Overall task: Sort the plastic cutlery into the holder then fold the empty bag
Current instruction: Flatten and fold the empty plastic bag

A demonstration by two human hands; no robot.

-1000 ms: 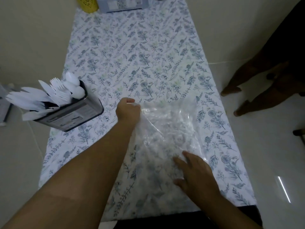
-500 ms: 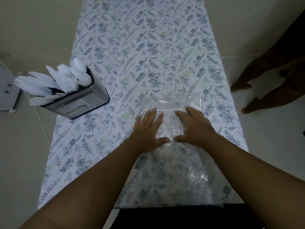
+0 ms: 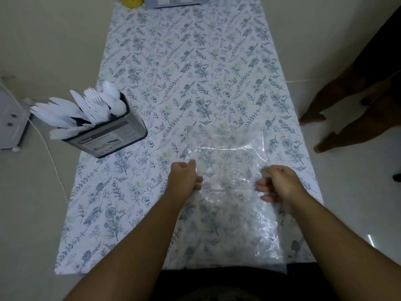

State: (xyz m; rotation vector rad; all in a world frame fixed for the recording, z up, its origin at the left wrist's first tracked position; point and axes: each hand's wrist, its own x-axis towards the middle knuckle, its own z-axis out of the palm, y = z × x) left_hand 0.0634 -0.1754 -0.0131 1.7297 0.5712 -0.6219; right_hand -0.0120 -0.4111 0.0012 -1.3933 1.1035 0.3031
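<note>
Both hands' fingers (image 3: 263,189), flat half a second ago, now pinching the bag's (image 3: 234,213) side edges.

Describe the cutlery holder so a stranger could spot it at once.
Start at the long table under its floral cloth and go to its left edge. There stands the cutlery holder, a dark rectangular tin with a printed label, beyond the left hand. Only it bristles with white plastic cutlery.

Both forearms are bare with no sleeves showing; dark clothing (image 3: 217,281) covers the torso below.
</note>
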